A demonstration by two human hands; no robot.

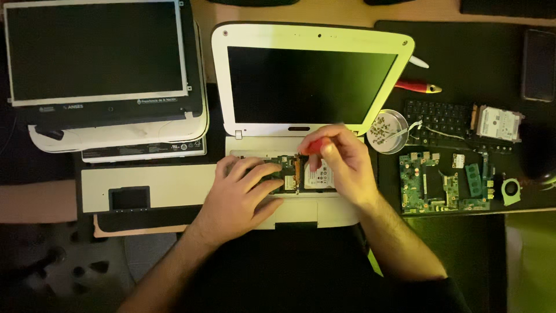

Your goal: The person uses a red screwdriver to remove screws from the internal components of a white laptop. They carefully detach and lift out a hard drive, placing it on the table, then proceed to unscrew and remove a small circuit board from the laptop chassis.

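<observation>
Head view, left to right: a loose screen panel (95,52) tops a stack; your left hand (240,197) lies open across the white laptop (313,81) base; your right hand (341,162) grips a red screwdriver (314,146) above its hard drive (320,177); a green motherboard (428,182) lies beyond.

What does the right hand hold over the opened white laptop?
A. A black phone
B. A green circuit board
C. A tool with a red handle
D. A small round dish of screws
C: the right hand grips a red-handled tool above the open base of the white laptop, while the left hand rests on the base beside it.
</observation>
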